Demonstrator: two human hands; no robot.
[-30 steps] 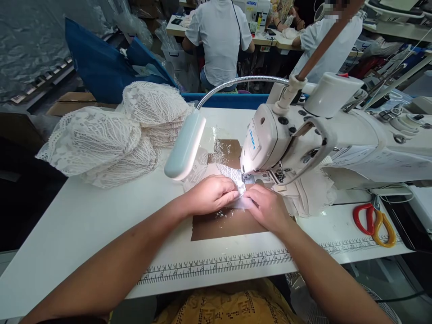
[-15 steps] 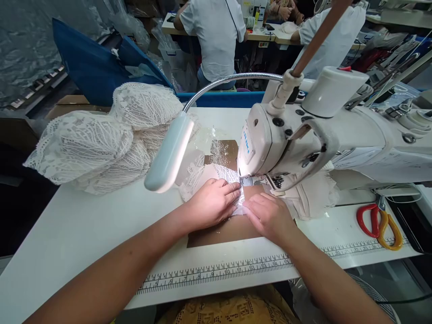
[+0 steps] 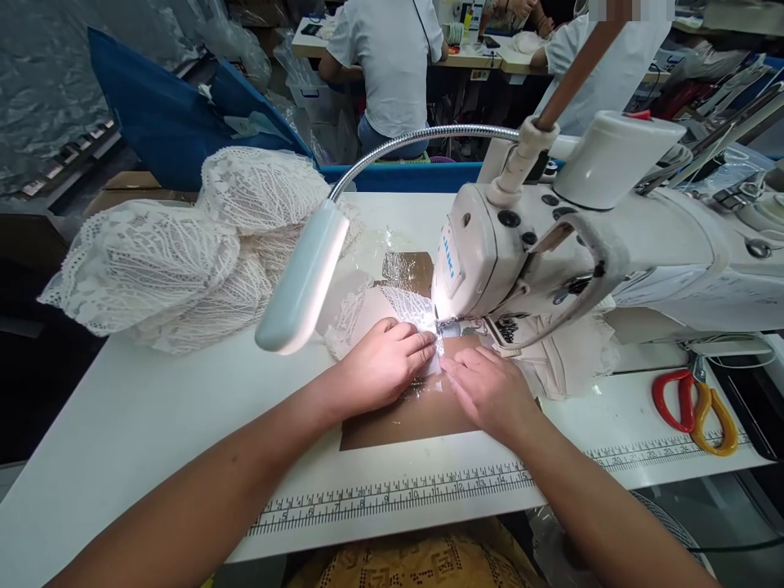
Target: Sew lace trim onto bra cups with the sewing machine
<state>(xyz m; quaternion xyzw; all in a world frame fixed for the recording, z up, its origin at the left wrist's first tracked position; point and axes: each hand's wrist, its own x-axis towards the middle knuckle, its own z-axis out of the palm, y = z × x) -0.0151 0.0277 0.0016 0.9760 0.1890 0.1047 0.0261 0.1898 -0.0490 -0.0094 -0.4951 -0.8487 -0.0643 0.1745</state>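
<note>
White lace fabric (image 3: 404,306) runs under the needle area of a white sewing machine (image 3: 474,245). My left hand (image 3: 385,359) lies on the lace just left of the needle, fingers together and pressing it down. My right hand (image 3: 487,388) is closed at the fabric's near right edge, fingertips pinching it below the presser foot. Brown tape (image 3: 398,420) covers the table under both hands. More pale fabric (image 3: 560,359) is bunched right of the needle, behind my right hand.
Lace cups (image 3: 153,261) are piled at the left. A lamp (image 3: 303,278) hangs over the table on a bendy metal neck. Scissors (image 3: 704,408) with red and yellow handles lie right, beside a printed ruler (image 3: 404,498). People in white shirts sit at tables beyond.
The fabric edge between my hands has moved a little away from me, toward the needle. My hands are in nearly the same place. The view has shifted slightly.
</note>
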